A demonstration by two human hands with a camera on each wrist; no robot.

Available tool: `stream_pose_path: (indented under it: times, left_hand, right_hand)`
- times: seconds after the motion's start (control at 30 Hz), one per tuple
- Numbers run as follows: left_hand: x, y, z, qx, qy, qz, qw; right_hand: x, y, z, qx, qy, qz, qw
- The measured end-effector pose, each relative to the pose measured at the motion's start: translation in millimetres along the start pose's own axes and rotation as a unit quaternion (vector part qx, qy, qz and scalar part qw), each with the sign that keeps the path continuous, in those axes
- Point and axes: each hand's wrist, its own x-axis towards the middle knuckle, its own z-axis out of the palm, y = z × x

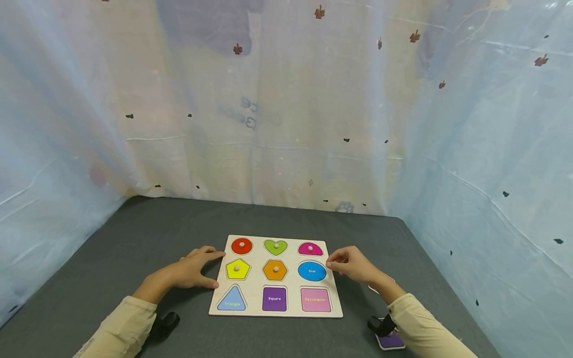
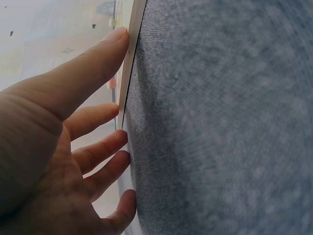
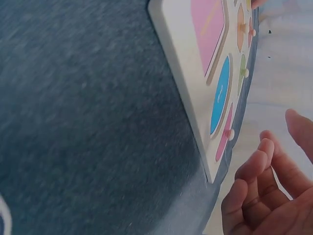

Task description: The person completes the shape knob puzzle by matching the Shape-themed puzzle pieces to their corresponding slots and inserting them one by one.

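A wooden shape puzzle board (image 1: 255, 285) lies on the table in the head view. Knobbed pieces fill several of its slots, among them a red circle (image 1: 238, 250) and a magenta half circle (image 1: 306, 251). Labelled slots without knobs show a blue oval (image 1: 312, 276), triangle, square and rectangle. My left hand (image 1: 192, 270) touches the board's left edge, thumb and fingers spread. At the right edge, beside the oval, hovers my right hand (image 1: 355, 263); its fingers are loosely bent, and in the right wrist view nothing shows between them.
A purple piece (image 1: 390, 341) with a pale rim lies under my right wrist, partly covered by a black strap (image 1: 382, 326). Another piece (image 1: 372, 289) is mostly hidden by the forearm. Patterned curtains (image 1: 286, 114) surround the dark grey table (image 1: 188, 219).
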Motion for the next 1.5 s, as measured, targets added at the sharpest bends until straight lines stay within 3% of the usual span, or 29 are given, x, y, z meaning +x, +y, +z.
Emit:
stream_pose_path:
  times: [0.73, 1.5]
  left_hand:
    - [-0.4, 0.0, 0.3, 0.002, 0.003, 0.003, 1.0]
    - [1.9, -4.3, 1.7, 0.008, 0.006, 0.011, 0.9999]
  right_hand:
    - [-41.1, 36.5, -28.6, -0.001, -0.003, -0.032, 0.999]
    - [-87.1, 72.4, -55.8, 0.015, 0.022, -0.027, 0.999]
